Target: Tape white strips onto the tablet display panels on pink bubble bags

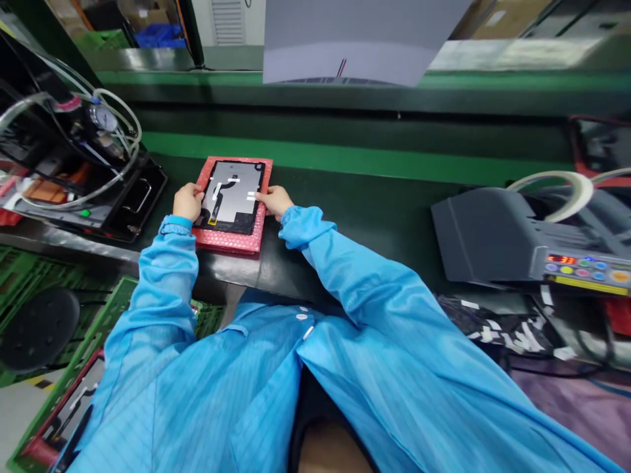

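Observation:
A tablet screen panel [236,194], its grey back facing up with black flex cable and white tape strips, lies on a sheet of pink bubble wrap [229,243] near the bench's front edge. My left hand [188,202] is closed on the left edge of the panel and wrap, thumb on top. At the opposite edge, my right hand [276,200] pinches the panel beside the white strips, its lower fingers hidden under the edge. Whether the panel is lifted off the wrap I cannot tell.
On the left stands a machine with hoses and a pressure gauge [103,118]. A grey tape dispenser [493,236] with a lit red display sits right, near white scraps [522,335]. A green crate [29,433] holds another panel below left. A grey-white panel [359,39] hangs ahead.

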A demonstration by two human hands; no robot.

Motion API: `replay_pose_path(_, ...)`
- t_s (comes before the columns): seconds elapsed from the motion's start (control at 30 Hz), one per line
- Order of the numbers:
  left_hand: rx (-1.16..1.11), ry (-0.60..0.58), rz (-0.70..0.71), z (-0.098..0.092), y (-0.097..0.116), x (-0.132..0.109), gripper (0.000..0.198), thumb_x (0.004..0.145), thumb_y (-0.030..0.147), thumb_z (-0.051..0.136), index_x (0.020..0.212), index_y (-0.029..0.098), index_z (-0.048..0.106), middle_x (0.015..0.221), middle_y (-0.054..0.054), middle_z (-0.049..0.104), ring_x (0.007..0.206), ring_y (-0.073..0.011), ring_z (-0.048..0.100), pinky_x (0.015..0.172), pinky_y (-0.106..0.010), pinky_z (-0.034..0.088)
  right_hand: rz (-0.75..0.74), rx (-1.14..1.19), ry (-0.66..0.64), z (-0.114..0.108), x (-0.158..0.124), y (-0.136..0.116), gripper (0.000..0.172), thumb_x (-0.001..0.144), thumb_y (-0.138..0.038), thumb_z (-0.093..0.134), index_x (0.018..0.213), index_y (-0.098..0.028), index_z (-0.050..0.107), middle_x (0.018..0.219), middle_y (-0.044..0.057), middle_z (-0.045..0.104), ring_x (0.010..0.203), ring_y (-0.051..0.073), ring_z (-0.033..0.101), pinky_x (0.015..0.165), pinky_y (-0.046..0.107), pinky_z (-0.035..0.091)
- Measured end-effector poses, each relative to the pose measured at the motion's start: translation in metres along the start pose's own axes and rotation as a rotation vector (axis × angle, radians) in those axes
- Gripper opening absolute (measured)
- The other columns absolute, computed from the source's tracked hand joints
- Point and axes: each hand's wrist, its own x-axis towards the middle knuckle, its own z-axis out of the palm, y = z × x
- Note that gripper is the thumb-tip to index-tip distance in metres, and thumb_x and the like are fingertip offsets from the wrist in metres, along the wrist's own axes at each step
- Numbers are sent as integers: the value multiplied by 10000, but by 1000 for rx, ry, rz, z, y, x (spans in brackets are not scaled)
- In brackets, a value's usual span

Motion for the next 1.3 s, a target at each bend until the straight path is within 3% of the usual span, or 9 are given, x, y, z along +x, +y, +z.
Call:
replay_pose_path(0.23,-67,90,-33,3,-11,4,154,781,91,572,906,176,602,724,20,558,786,-178,609,883,-290,490,101,116,-61,-16,-31,-9,270,836,7,613,1067,-128,573,644,-51,576,524,61,559,577,206,551)
replay_pose_path(0.4,150,36,-52,-18,18,-12,318,803,179,556,1088,83,658,932,-129,649,1087,-355,619,1022,-478,456,-58,187,-105,-106,-101,16,243,705,-87,753,911,-143,638,667,-37,628,569,66,606,587,201,540)
replay_pose_path(0.47,222,176,10,-18,34,-25,510,812,254,542,1247,0,624,1262,-299,555,1319,-478,446,1072,-572,390,-90,229,84,-154,-142,40,301,639,-246,833,867,-157,657,667,-26,655,567,71,608,590,212,534)
replay_pose_path(0.57,191,237,410,1,70,-57,571,826,394,526,1234,8,623,1237,-315,566,1257,-480,473,1041,-614,384,-110,288,563,-218,-200,77,452,503,-462,882,764,-172,653,596,-26,636,510,72,569,499,201,464)
replay_pose_path(0.63,127,146,706,28,106,-85,481,870,432,485,1153,78,645,1111,-240,638,1142,-414,556,1031,-582,406,-103,345,850,-250,-229,94,409,536,-464,865,702,-180,623,534,-45,589,465,61,527,452,181,411)
replay_pose_path(0.73,155,-286,981,79,164,-128,364,901,311,525,1173,98,641,1146,-194,650,1125,-334,594,1016,-448,457,-82,438,1152,-279,-253,103,279,738,-363,756,666,-179,559,499,-59,517,429,51,472,426,162,367)
replay_pose_path(0.9,364,-690,1021,145,226,-161,363,949,246,528,1282,124,604,1250,-167,617,1135,-322,621,947,-397,495,-27,502,1209,-302,-252,99,323,871,-452,646,733,-177,547,589,-37,541,474,51,497,424,145,382)
replay_pose_path(1.03,371,-673,933,171,234,-148,345,964,256,527,1267,117,613,1232,-170,625,1133,-319,627,931,-377,488,-32,505,1146,-306,-240,91,370,837,-501,687,739,-172,551,618,-32,557,496,46,519,420,131,375)
replay_pose_path(1.3,241,-630,851,192,224,-128,276,951,242,533,1182,139,644,1076,-129,669,1073,-282,632,891,-351,477,-98,401,1276,-311,-225,90,253,855,-198,640,661,-174,479,555,-60,492,483,41,478,442,145,330)
